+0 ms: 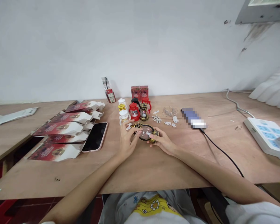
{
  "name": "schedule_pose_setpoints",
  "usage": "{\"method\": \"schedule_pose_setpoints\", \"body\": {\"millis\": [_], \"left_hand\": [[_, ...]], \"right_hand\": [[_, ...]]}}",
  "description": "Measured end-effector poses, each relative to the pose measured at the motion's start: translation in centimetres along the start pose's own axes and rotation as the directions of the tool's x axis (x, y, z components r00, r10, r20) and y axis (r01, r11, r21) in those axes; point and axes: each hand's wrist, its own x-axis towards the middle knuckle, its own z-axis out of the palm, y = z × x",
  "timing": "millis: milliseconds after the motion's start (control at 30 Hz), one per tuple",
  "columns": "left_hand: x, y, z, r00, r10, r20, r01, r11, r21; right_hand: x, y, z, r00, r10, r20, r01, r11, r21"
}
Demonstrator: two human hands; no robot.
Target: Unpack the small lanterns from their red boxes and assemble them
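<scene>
A: On the left of your bench, you have a row of red and white boxes. Their flaps stick out to the right.

B: Just right of them lies a phone with a dark screen. On the far side, by the wall, a small packet stands at a tilt.

A: Next come your little lanterns, all in a bunch: white, gold, red, black and bronze. Two small red boxes stand behind them. What about your hands?

B: Your left hand has its grip on the top end of a dark and gold lantern. That one is tipped on its side, near the middle, on the near side of the bunch. Your right hand has its grip round the bottom end.

A: Farther right, you have round bits, white bits and a pile of thin metal bits.

B: Then a flat thing with a blurred face and a black cord. At the far right end sits your white power strip.
</scene>
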Motion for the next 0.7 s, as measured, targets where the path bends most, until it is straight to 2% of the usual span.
{"method": "schedule_pose_setpoints", "body": {"millis": [100, 167, 267, 333, 400, 467, 567, 633, 700], "left_hand": [[0.2, 0.5, -0.4, 0.995, -0.056, -0.083, 0.053, 0.998, -0.033], [0.5, 0.7, -0.6, 0.988, -0.140, -0.066, 0.130, 0.982, -0.134], [0.8, 0.8, -0.6, 0.947, -0.303, 0.106, 0.320, 0.877, -0.358], [0.9, 0.7, -0.4, 0.909, -0.358, 0.214, 0.417, 0.800, -0.431], [0.7, 0.7, -0.2, 0.901, -0.343, 0.267, 0.427, 0.811, -0.399], [0.3, 0.9, 0.0, 0.915, -0.276, 0.293, 0.363, 0.881, -0.303], [0.2, 1.1, -0.2, 0.943, -0.210, 0.258, 0.265, 0.943, -0.202], [0.5, 1.0, -0.6, 0.954, -0.251, 0.162, 0.283, 0.933, -0.221], [1.2, 0.5, -1.0, 0.939, -0.340, 0.053, 0.339, 0.890, -0.306]], "right_hand": [[0.1, -0.1, 0.1, 0.998, -0.034, -0.046, 0.034, 0.999, 0.005], [0.3, -0.1, 0.0, 0.992, -0.067, -0.111, 0.067, 0.998, 0.001], [0.6, 0.1, -0.3, 0.966, -0.156, -0.205, 0.142, 0.986, -0.083], [0.8, 0.3, -0.5, 0.934, -0.245, -0.259, 0.203, 0.963, -0.179], [0.8, 0.6, -0.5, 0.900, -0.323, -0.293, 0.244, 0.930, -0.276], [0.7, 0.8, -0.5, 0.878, -0.375, -0.296, 0.265, 0.898, -0.352], [0.7, 0.8, -0.4, 0.865, -0.416, -0.279, 0.291, 0.871, -0.395], [0.7, 0.7, -0.6, 0.869, -0.421, -0.261, 0.306, 0.871, -0.384], [0.8, 0.4, -0.9, 0.886, -0.416, -0.206, 0.314, 0.864, -0.393]]}}
